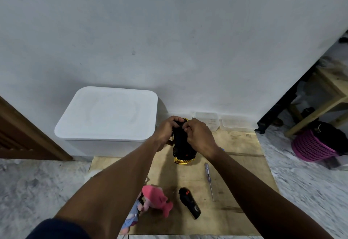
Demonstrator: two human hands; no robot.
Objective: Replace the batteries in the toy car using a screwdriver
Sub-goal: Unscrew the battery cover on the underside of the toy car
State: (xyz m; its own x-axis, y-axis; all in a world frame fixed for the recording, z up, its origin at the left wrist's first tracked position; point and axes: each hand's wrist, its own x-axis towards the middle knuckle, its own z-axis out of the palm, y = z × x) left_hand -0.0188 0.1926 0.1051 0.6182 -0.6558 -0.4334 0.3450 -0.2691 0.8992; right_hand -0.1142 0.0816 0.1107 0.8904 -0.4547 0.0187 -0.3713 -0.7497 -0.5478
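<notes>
Carefully, at frame centre, both my hands, left hand (166, 128) and right hand (200, 137), grip the upturned black-and-gold plastic toy car (183, 149), while the slim clear-handled screwdriver (209, 179) lies unused lower right; I should steady the car firmly.

Light: dim, cool, even; no glare.
Shadows: soft arm shadow on wooden board (235, 163).
Edges: wide-angle bending; floor (310, 191) smeared (right side).
Centre: reasonably sharp.

Both arms outstretched, left hand (167, 128) and right hand (200, 135) clenched together.
</notes>
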